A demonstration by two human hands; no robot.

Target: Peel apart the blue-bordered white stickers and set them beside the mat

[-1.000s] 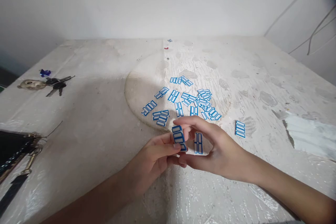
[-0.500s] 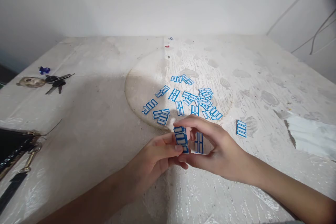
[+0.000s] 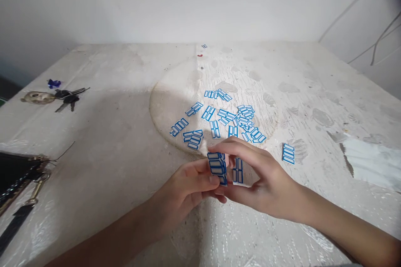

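both hands (image 3: 188, 183) grasping stacked blue-lined cards (image 3: 216, 167), loose cards (image 3: 215, 129) scattered beyond, black pouch (image 3: 15, 175) at left, contents hidden

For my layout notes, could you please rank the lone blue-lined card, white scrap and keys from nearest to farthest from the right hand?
1. Lone blue-lined card: ahead and right of the right hand.
2. White scrap: farther over to the right.
3. Keys: over on the far left.

stands tilted, held, as a small stack of white cards (image 3: 215, 166) with blue-outlined boxes, slightly uneven at the right edge; lies loose beyond as scattered, partly overlapping matching cards (image 3: 208, 113).
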